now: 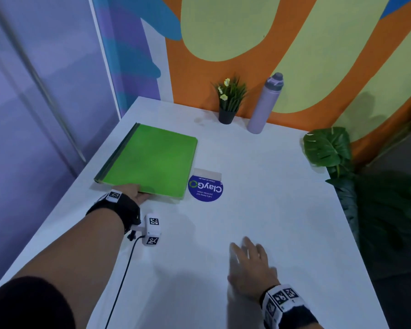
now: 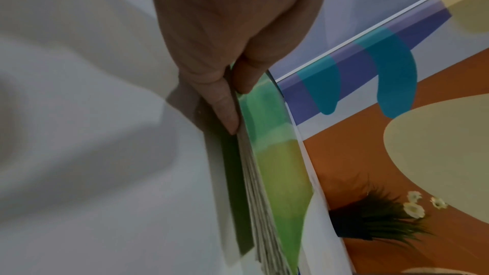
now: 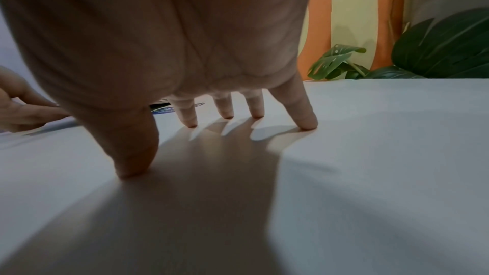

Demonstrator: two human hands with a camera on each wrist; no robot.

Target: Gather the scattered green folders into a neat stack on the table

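A stack of bright green folders (image 1: 152, 160) with dark spines lies at the left back of the white table (image 1: 259, 186). My left hand (image 1: 134, 194) pinches the stack's near edge. In the left wrist view the thumb lies on the top cover and a finger sits under the stack (image 2: 267, 154), whose paper edges show. My right hand (image 1: 249, 264) rests on the bare table at the front right. Its straight, spread fingertips (image 3: 308, 123) touch the surface and hold nothing.
A round blue sticker (image 1: 205, 188) lies just right of the stack. A small potted plant (image 1: 229, 100) and a lilac bottle (image 1: 266, 103) stand at the back wall. Large green leaves (image 1: 328, 146) overhang the table's right edge. A glass partition borders the left side.
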